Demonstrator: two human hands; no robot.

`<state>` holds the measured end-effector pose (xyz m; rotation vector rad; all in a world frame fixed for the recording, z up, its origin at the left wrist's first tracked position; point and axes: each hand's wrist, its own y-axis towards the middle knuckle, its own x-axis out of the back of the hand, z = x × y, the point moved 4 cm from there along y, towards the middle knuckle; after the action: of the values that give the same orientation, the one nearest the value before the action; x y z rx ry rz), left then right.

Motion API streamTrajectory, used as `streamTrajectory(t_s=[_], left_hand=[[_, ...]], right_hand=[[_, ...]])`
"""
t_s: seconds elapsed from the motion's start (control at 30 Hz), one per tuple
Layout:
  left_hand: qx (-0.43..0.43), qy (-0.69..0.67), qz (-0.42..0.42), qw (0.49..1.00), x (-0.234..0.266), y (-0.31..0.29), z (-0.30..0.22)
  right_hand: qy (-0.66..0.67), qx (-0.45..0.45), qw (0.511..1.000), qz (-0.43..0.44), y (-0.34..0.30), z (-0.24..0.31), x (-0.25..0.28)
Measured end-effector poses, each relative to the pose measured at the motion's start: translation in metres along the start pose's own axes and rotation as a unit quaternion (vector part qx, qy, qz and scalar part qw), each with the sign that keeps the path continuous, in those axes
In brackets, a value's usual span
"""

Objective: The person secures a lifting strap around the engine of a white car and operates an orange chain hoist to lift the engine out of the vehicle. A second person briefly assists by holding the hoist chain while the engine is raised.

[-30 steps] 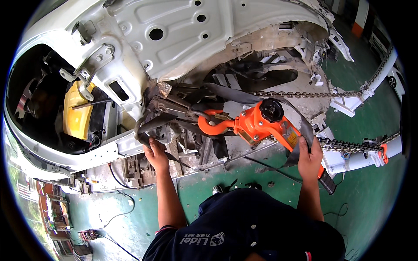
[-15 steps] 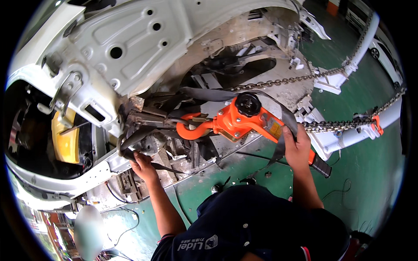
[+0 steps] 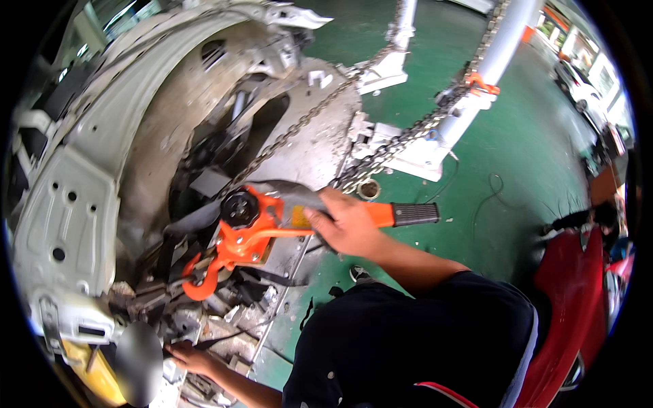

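An orange lever hoist [image 3: 248, 228] with a round black knob hangs in front of the stripped car body. Its orange hook [image 3: 202, 284] points down-left at the metal parts there. My right hand [image 3: 347, 221] is closed round a dark grey strap [image 3: 299, 193] lying along the hoist's lever, whose black grip [image 3: 416, 213] sticks out to the right. Lower left, my left hand [image 3: 190, 357] is closed at the end of a dark strap [image 3: 221, 339], low by the car's front. A blurred grey patch partly covers the space beside its fingertips.
The pale car body [image 3: 64, 224] fills the left side. Rusty chains [image 3: 292, 129] and heavier chains [image 3: 401, 146] run to white posts [image 3: 469, 109] beyond. A red car panel [image 3: 571, 299] stands to the right, with a person near it. Green floor [image 3: 517, 156] lies between.
The view has swung right, so the car and hoist appear farther left. My right hand still holds the strap along the lever; my left hand stays low beside the car's front.
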<state>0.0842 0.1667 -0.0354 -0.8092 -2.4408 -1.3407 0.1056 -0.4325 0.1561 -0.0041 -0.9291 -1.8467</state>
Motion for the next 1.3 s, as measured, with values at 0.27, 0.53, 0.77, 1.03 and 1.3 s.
streamTrajectory(t_s=[0.27, 0.53, 0.77, 1.03, 1.3], left_hand=[[0.283, -0.307, -0.091, 0.904, 0.005, -0.005, -0.059], [0.223, -0.393, -0.053, 0.890, 0.010, 0.016, -0.128], [0.227, -0.400, -0.047, 0.887, 0.009, 0.017, -0.127], [0.221, -0.394, -0.063, 0.890, 0.007, 0.015, -0.122], [0.231, -0.390, -0.055, 0.890, 0.009, 0.016, -0.127]], right_hand=[[0.009, -0.098, 0.994, 0.038, 0.002, 0.003, -0.006], [0.030, -0.050, 0.998, 0.025, 0.002, 0.002, -0.009], [0.022, -0.067, 0.997, 0.020, 0.000, -0.004, -0.010], [0.004, -0.060, 0.997, 0.049, 0.001, -0.004, -0.010], [0.007, -0.030, 0.999, 0.045, 0.003, 0.000, -0.009]])
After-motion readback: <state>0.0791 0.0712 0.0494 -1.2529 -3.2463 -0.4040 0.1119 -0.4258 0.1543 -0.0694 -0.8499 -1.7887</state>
